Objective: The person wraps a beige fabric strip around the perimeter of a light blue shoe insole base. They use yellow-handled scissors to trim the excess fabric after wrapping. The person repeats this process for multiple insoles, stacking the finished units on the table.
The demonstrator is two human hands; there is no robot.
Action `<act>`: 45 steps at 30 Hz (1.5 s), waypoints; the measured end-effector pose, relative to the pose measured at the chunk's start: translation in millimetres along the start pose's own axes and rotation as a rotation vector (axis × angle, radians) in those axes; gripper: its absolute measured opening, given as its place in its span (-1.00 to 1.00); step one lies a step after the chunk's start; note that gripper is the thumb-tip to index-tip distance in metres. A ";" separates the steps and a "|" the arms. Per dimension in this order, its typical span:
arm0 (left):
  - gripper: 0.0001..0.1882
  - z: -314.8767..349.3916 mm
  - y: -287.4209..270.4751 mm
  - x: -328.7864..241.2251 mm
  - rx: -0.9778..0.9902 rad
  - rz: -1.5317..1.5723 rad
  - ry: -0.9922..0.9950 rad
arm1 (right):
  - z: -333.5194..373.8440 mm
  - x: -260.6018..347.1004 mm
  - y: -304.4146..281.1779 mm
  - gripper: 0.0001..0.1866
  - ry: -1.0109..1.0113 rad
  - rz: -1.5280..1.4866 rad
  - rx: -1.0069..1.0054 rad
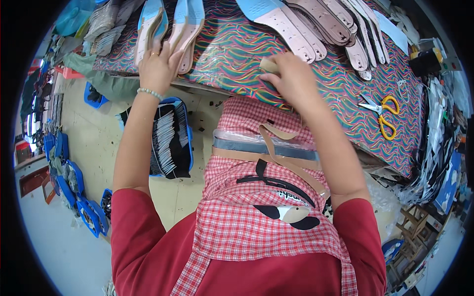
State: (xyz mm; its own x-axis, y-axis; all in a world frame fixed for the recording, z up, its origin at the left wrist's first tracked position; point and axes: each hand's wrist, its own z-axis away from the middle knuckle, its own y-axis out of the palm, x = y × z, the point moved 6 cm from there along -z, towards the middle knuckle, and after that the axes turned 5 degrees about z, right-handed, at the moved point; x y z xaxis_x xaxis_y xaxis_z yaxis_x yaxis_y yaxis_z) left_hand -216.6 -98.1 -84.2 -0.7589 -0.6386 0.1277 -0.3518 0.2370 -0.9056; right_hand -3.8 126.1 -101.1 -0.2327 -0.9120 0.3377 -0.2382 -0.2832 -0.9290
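Observation:
Near the table's front edge, my left hand [159,69] rests with its fingers spread on a pair of insoles; a pink-beige insole [178,47] with a light-blue end lies under the fingertips. My right hand [295,79] is closed, thumb and fingers pinching a small beige block-like piece [268,67] just above the patterned tabletop. What exactly this piece is does not show. Beyond the right hand lie overlapping pinkish insoles [291,34], some with blue ends. A tan strip [279,157] hangs across my checked apron.
Yellow-handled scissors [382,112] lie on the colourful tablecloth [237,54] at right. More insoles [363,34] are stacked at the far right. Below the table's left edge stands a blue basket [189,143] of black-and-white pieces. Several blue bins [89,217] line the left floor.

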 end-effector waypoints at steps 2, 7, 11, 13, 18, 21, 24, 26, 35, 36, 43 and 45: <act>-0.43 -16.9 -24.1 -56.3 -0.133 0.084 0.132 | 3.3 -14.1 8.4 -0.72 0.155 -0.174 -0.041; -0.37 -18.6 21.3 -193.1 0.340 1.880 -0.580 | 28.7 -60.6 -35.1 -0.74 0.300 -0.515 -0.524; -0.47 -79.6 66.7 -262.0 0.089 1.998 -0.713 | 18.7 -74.1 -29.4 -0.74 0.208 -0.220 -0.525; -0.46 -87.0 67.5 -254.1 0.033 1.496 -0.638 | 18.4 -76.3 -28.6 -0.74 0.228 -0.289 -0.482; -0.71 -87.8 77.3 -209.4 0.075 1.713 -0.564 | 13.0 -75.1 -18.7 -0.78 0.170 -0.354 -0.474; -0.80 -74.0 -2.7 -158.0 0.660 2.552 -0.276 | 17.4 -77.5 -14.2 -0.76 0.129 -0.303 -0.490; -0.71 -25.5 -39.2 -133.6 0.441 1.802 -0.175 | 21.1 -88.1 -15.5 -0.70 0.214 -0.572 -0.496; -0.62 13.8 -37.0 -128.8 0.242 0.968 0.031 | 25.1 -109.2 -9.9 -0.65 0.266 -0.925 -0.508; -0.29 -19.1 9.3 -169.4 0.142 0.767 -0.121 | 97.7 -19.4 -51.9 -0.75 0.473 -1.210 -0.147; -0.45 -22.1 14.5 -171.6 0.346 1.119 -0.303 | 103.0 -18.9 -55.8 -0.82 0.515 -1.234 -0.158; -0.73 24.0 -50.9 -231.9 0.743 2.231 -0.620 | 107.6 -10.2 -48.1 -0.83 0.542 -1.433 -0.255; -0.76 23.6 -58.9 -231.5 0.664 2.315 -0.641 | 106.2 -6.2 -47.3 -0.83 0.553 -1.646 -0.248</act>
State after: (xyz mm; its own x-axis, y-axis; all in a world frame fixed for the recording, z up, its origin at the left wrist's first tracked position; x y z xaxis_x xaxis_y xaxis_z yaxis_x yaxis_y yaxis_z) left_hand -7.3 18.5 -70.0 0.6821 0.0921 -0.7254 0.6112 0.4727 0.6348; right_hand 109.1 113.6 -75.4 0.1252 0.4658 0.8760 -0.6480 -0.6302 0.4277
